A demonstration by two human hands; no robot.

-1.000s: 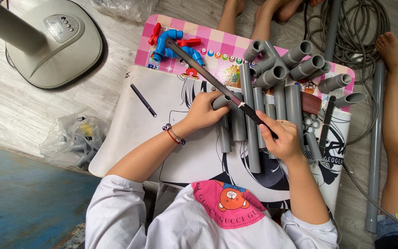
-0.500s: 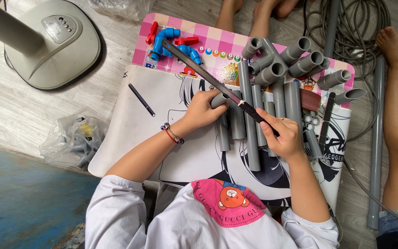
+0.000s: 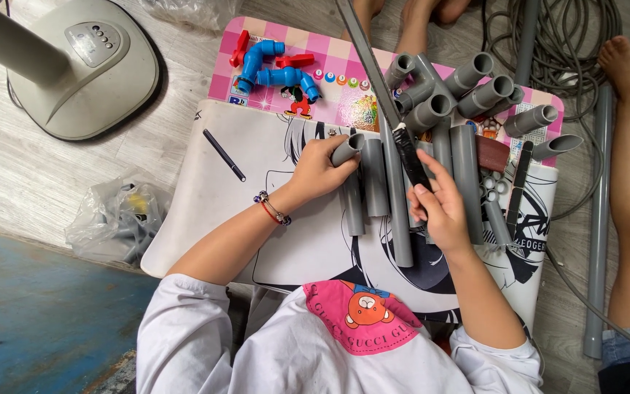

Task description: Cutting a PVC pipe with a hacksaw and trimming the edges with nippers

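Pipes (image 3: 373,179) on the mat (image 3: 257,219); fan base (image 3: 85,69) left, fittings (image 3: 275,69) behind.

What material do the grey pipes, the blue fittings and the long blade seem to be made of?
Grey pipes: probably rigid plastic, matte, with uniform colour and thin walls at the open ends. Blue fittings: likely moulded plastic, slightly glossy, with red handles. Long blade held by the right hand: looks like metal, thin, flat and dull grey, with a dark handle. The left hand grips one short grey pipe.
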